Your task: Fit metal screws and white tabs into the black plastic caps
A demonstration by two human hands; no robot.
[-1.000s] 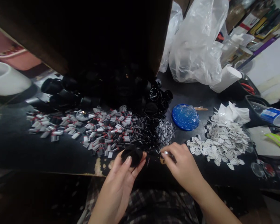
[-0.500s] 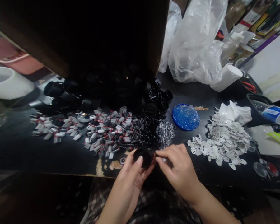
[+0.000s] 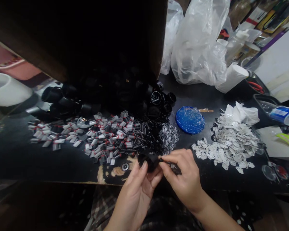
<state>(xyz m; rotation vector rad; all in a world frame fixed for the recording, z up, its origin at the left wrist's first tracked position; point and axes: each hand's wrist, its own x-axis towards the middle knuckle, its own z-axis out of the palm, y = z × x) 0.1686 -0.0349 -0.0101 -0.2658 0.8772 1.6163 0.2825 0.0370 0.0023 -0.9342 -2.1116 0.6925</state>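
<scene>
My left hand [image 3: 141, 186] is closed around a black round plastic housing [image 3: 149, 159], its hollow side turned toward the left. At the housing's right edge, the thumb and forefinger of my right hand [image 3: 183, 175] pinch a small dark part that I cannot make out clearly. Just beyond my hands lie loose black springs [image 3: 141, 138] and a heap of small silvery metal pieces [image 3: 169, 136]. To their left spreads a pile of grey blocks with red bands [image 3: 113, 134]. A small metal ring [image 3: 125, 166] rests near the table's front edge.
A blue lid with clear film [image 3: 190, 120] lies beyond my right hand. Flat whitish plates [image 3: 233, 144] are heaped farther right under crumpled tissue [image 3: 242, 114]. Black round housings [image 3: 156, 98] crowd the back beneath a large dark box [image 3: 86, 38]. Plastic bags [image 3: 199, 48] stand behind.
The black housing has turned in my left hand, so more of its hollow inside and rim shows. My right fingers stay at its right edge. The whole view has shifted slightly.
</scene>
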